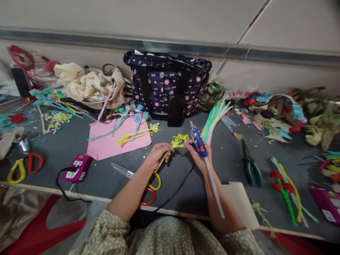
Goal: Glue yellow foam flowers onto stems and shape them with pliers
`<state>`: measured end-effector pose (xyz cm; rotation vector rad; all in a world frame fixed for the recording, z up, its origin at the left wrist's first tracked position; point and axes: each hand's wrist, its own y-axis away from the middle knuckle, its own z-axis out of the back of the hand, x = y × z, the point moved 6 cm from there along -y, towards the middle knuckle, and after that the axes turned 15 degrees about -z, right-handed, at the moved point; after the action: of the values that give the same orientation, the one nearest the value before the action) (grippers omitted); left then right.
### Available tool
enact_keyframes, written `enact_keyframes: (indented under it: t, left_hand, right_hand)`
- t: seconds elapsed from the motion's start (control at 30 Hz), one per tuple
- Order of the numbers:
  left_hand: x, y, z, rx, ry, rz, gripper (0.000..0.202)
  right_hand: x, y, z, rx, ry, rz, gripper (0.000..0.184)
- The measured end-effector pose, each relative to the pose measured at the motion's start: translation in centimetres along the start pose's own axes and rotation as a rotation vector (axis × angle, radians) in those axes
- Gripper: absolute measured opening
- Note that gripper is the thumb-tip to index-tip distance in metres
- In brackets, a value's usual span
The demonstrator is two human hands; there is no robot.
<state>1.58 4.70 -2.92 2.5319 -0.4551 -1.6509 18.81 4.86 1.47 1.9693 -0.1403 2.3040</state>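
Observation:
My left hand pinches the stem of a yellow paper flower, holding it just above the dark table. My right hand grips a blue hot glue gun with its nozzle pointing up and away, close beside the flower's frilled head. A clear glue stick pokes out of the gun's back along my right forearm, and its black cord trails toward me. Scissors with yellow and red handles lie under my left wrist.
A pink sheet carries finished paper flowers. Behind stand a dotted navy bag with a phone leaning on it and a bundle of coloured straws. Green pliers lie right; a purple device and other scissors left.

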Motion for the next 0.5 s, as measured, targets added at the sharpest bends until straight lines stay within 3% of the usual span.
enact_keyframes:
  t: [0.2,0.5]
  left_hand:
    - [0.1,0.0,-0.2,0.024,-0.040,-0.014,0.018]
    - [0.1,0.1,-0.2,0.023,-0.087,-0.022,0.017]
  right_hand:
    - [0.7,0.2,0.2,-0.048,0.218,0.057,0.010]
    - [-0.6,0.3,-0.1,-0.055,0.443,0.124,0.012]
